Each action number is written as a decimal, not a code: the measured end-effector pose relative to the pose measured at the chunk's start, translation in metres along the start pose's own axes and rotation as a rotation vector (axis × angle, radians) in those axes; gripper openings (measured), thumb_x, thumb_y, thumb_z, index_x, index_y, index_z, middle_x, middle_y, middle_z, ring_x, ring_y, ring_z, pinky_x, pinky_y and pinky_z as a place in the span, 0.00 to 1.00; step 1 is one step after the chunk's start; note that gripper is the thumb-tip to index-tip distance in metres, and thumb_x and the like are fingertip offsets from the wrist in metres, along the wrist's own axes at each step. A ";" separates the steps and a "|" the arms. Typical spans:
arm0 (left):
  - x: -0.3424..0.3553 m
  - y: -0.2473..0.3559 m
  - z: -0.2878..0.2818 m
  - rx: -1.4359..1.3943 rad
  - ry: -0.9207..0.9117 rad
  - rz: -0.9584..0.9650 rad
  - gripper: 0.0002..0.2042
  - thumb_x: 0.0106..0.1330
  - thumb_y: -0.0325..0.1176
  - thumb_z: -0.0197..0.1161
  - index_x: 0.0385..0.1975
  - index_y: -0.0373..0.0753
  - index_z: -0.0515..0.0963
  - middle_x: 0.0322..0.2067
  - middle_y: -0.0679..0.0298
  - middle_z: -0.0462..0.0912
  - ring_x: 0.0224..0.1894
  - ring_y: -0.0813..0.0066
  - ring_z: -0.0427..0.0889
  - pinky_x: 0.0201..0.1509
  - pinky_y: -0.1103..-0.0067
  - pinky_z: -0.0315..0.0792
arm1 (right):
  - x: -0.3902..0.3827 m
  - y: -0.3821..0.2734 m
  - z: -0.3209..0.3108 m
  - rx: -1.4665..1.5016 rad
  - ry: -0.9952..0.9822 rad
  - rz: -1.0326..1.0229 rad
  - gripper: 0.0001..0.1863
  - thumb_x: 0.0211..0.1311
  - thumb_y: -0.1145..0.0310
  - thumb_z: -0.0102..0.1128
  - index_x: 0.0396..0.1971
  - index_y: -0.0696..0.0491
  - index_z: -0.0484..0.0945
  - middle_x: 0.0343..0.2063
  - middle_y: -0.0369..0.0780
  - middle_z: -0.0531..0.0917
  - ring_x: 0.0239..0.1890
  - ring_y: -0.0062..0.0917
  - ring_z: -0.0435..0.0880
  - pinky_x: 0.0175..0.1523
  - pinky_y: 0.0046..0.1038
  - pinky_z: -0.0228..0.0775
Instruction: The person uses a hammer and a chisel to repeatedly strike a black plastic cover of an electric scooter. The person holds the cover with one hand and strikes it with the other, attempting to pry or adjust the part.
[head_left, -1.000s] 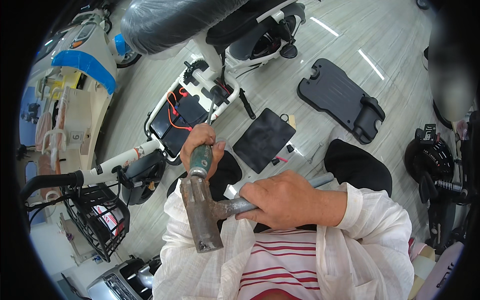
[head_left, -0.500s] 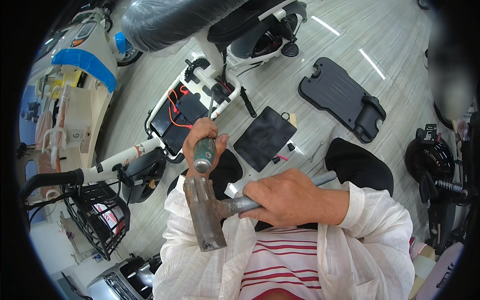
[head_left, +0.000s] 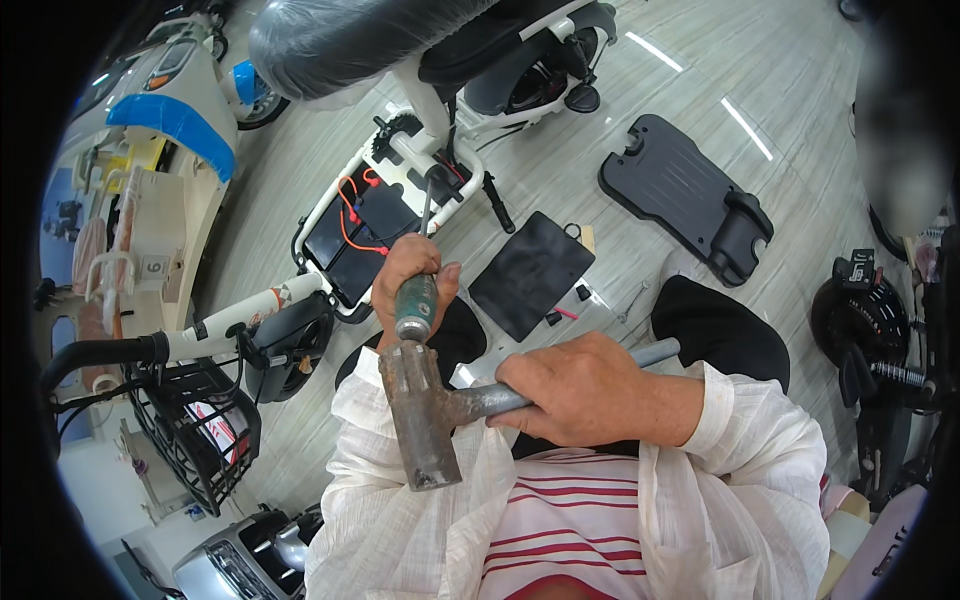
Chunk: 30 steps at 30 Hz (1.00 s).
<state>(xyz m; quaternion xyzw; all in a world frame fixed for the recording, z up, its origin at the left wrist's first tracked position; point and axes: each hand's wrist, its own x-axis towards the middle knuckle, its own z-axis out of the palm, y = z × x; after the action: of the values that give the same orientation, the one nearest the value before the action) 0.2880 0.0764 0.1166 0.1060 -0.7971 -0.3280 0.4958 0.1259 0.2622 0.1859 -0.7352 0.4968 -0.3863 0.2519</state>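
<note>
Rusty steel hammer (head_left: 425,425) is closing in on my green-handled steel driver (head_left: 417,300). Right hand (head_left: 575,390) is gripping it; left hand (head_left: 402,268) is clutching the driver, pointing at the white tubular bike frame (head_left: 431,110). Probably mid-tapping; next hit's needing square aim.

1 dark digit (head_left: 153,266) marks a beige panel (head_left: 158,225); dark lettering (head_left: 894,549) marks a lilac panel (head_left: 872,568).
</note>
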 end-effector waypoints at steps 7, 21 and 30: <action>-0.005 0.010 -0.004 0.364 -0.057 -0.009 0.15 0.50 0.20 0.72 0.33 0.38 0.72 0.27 0.60 0.82 0.26 0.72 0.79 0.34 0.75 0.74 | -0.004 0.002 -0.004 -0.024 -0.022 0.040 0.20 0.53 0.53 0.70 0.31 0.52 0.72 0.16 0.36 0.77 0.16 0.30 0.77 0.18 0.31 0.64; -0.016 0.018 -0.008 0.268 0.142 -0.263 0.08 0.59 0.24 0.66 0.33 0.36 0.72 0.32 0.58 0.82 0.33 0.73 0.81 0.41 0.77 0.76 | -0.006 -0.020 -0.001 -0.069 0.076 -0.122 0.19 0.51 0.54 0.69 0.26 0.52 0.72 0.15 0.37 0.75 0.15 0.30 0.77 0.18 0.31 0.64; -0.021 0.007 -0.007 0.266 0.332 -0.247 0.10 0.56 0.22 0.68 0.33 0.36 0.72 0.29 0.61 0.83 0.28 0.78 0.79 0.38 0.82 0.75 | 0.005 -0.013 0.016 -0.069 0.085 -0.081 0.20 0.53 0.54 0.68 0.24 0.52 0.68 0.14 0.37 0.74 0.14 0.29 0.76 0.15 0.30 0.64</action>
<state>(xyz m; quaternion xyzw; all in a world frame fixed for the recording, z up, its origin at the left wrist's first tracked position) 0.3052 0.0895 0.1075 0.3194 -0.7220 -0.2562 0.5578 0.1470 0.2622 0.1887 -0.7459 0.4898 -0.4097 0.1896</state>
